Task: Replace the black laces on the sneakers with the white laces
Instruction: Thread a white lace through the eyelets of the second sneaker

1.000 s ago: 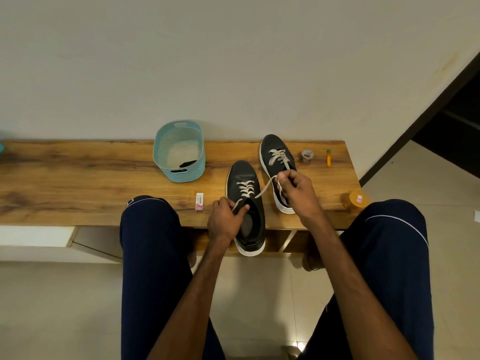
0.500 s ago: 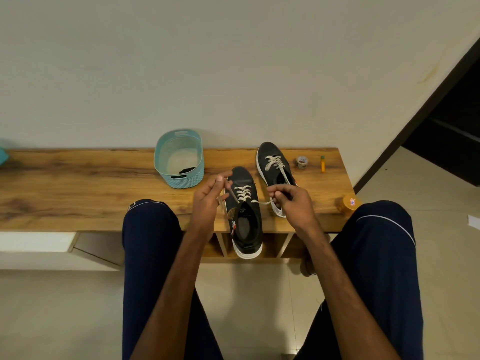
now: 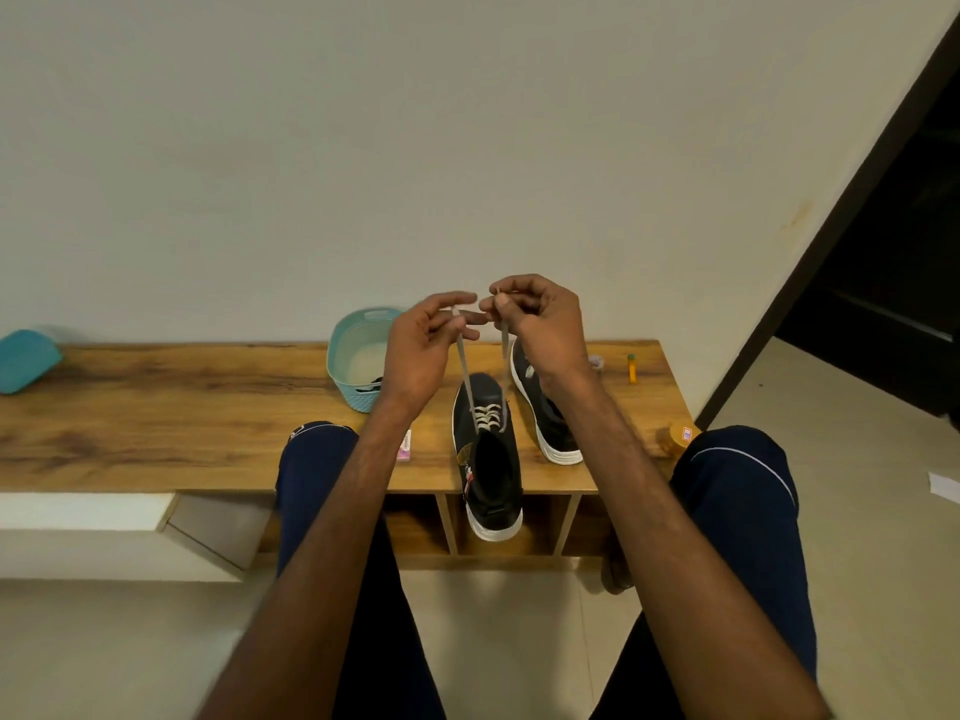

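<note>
- Long wooden bench (image 3: 156, 407) flat against the pale wall, open cubbies underneath toward the right.
- Legs in dark blue trousers (image 3: 743, 511), knees right up at the bench's front edge, one on each side of the shoes.
- Teal basket (image 3: 348, 371) near the back of the bench, partly behind the left hand; something black down inside, too hidden to call.
- Near sneaker (image 3: 491, 475), black with a white sole, flat on the bench between the knees, toe toward the wall, heel hanging over the front edge.
- Far sneaker (image 3: 550, 433), same look, just beside it on the right and further back, half covered by the right forearm.
- Teal thing (image 3: 23, 361) at the far left end, cut off by the frame.
- Left hand (image 3: 421, 350) up above the bench, thumb and forefinger clamped on one end of the white lace (image 3: 464, 376), other fingers loose and apart.
- Right hand (image 3: 540, 324) at the same height, fingertips almost touching the left's, fingers curled in, pinching the other end.
- Lace itself crossed over the near sneaker's front eyelets, both ends pulled taut up to the hands.
- Small stuff: orange roll (image 3: 680, 438) at the front right corner by the knee, pink-and-white packet (image 3: 404, 445) just left of the near sneaker, yellow-orange tube (image 3: 631, 367) at the back right.
</note>
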The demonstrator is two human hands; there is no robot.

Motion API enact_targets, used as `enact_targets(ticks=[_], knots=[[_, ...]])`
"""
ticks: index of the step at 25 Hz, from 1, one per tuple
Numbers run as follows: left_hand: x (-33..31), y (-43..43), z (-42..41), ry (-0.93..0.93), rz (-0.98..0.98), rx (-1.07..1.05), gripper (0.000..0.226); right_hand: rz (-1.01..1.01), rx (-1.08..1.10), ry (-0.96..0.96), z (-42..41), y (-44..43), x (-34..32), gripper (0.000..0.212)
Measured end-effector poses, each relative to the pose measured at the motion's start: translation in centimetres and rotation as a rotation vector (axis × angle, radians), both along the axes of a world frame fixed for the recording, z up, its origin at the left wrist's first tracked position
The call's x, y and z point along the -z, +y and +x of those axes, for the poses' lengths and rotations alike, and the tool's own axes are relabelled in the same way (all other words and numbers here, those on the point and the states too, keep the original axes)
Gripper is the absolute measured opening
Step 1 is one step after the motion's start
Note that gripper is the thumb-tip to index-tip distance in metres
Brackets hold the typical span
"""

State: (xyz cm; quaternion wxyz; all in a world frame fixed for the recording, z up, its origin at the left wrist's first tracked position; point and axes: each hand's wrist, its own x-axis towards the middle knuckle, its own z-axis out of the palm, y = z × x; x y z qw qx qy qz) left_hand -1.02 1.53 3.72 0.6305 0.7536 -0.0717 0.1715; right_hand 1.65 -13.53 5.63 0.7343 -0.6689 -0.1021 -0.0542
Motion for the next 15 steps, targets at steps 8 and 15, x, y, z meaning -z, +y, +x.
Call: enact_targets(ticks=[8,15], knots=[[-0.3,-0.4,0.3,0.084,-0.174,-0.206,0.013,-0.072,0.098,-0.005,0.6,2.3,-1.2,0.018],[-1.2,-1.5,0.1,0.086,-0.128,-0.258,0.002,-0.122,0.163,0.022,0.5,2.4,-1.4,0.010]])
